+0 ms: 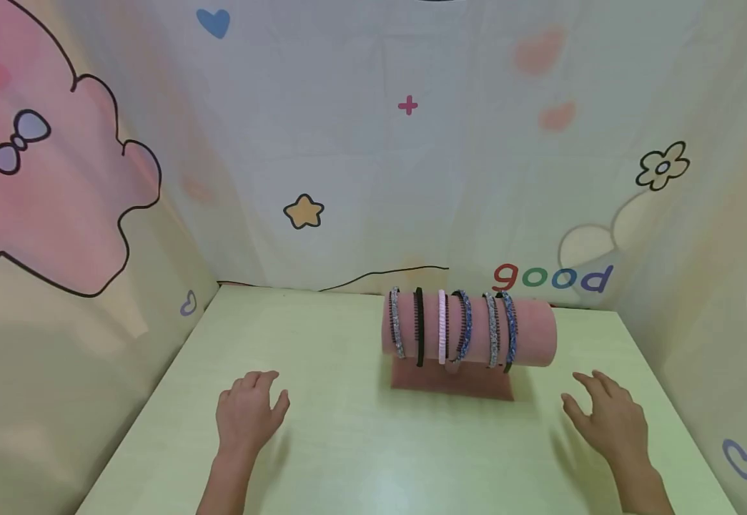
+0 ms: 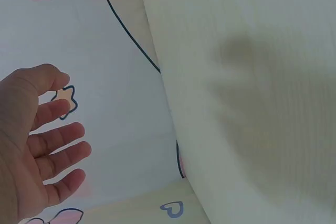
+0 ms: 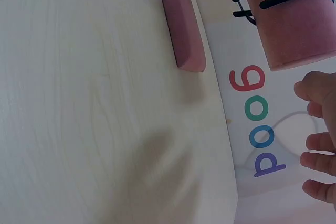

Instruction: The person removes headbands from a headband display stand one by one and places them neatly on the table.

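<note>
A pink padded roll (image 1: 535, 332) on a pink base (image 1: 452, 380) stands at the back right of the table. Several headbands with toothed inner edges ring it, among them a black headband (image 1: 419, 327), a pale pink headband (image 1: 442, 327) and a glittery blue headband (image 1: 511, 330). My left hand (image 1: 246, 413) hovers over the table left of the stand, fingers loosely bent and holding nothing. Right of the roll, my right hand (image 1: 612, 422) is held in the air, also without anything in it. In the right wrist view its thumb is just off the roll's end (image 3: 304, 51).
A pale wood-grain table (image 1: 341, 443) carries the stand. Printed cloth walls (image 1: 347, 143) enclose it at the back and both sides, with the roll close in front of the back cloth. Hand shadows fall on the tabletop.
</note>
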`<state>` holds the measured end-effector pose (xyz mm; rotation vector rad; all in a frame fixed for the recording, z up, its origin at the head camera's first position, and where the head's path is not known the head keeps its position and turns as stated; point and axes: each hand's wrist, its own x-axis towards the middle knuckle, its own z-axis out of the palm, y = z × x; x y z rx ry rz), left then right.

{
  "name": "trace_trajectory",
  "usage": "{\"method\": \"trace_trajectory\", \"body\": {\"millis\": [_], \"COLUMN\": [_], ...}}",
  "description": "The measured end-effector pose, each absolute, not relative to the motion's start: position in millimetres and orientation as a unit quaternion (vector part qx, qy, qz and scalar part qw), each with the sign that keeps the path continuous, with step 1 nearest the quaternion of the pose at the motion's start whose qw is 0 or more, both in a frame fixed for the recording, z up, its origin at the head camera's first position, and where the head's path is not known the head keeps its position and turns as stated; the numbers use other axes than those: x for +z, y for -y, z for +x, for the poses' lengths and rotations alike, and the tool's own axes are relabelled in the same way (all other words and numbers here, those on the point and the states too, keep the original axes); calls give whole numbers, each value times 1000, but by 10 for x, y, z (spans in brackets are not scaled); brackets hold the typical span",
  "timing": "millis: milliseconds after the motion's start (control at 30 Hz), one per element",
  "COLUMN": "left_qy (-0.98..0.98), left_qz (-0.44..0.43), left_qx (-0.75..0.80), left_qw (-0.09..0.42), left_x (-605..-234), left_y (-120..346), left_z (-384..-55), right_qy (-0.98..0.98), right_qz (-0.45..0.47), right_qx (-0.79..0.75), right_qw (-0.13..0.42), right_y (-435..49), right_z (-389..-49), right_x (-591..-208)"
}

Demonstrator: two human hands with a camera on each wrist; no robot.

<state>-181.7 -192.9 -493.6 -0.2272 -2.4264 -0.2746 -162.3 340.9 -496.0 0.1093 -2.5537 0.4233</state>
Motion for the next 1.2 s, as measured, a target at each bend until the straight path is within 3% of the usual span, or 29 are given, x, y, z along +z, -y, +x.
{"method": "trace_trajectory", "body": {"millis": [167, 367, 733, 933, 1200], "left_qy": [938, 931, 932, 941, 932], "left_qz": [-90, -111, -120, -121, -127], "left_qx": [-118, -127, -142, -155, -170], "left_qw": [314, 323, 310, 274, 292], "left_x": [-4877, -4863, -4845, -4822, -4799], "left_y": [1818, 1631, 1410, 1313, 1218], "left_z": [-1803, -1831, -1917, -1948, -2043], "right_qy": [950, 942, 888, 868, 844], "right_qz": [20, 3, 22, -27, -69], "right_qx": [189, 227, 302, 353, 402], "right_qw": [249, 248, 347, 349, 347], "right_y": [-3372, -3295, -3213, -3180, -3127], "right_z": [-1634, -1676, -1802, -1829, -1883], "right_x": [-4934, -4926, -4922, -4933, -4836]}}
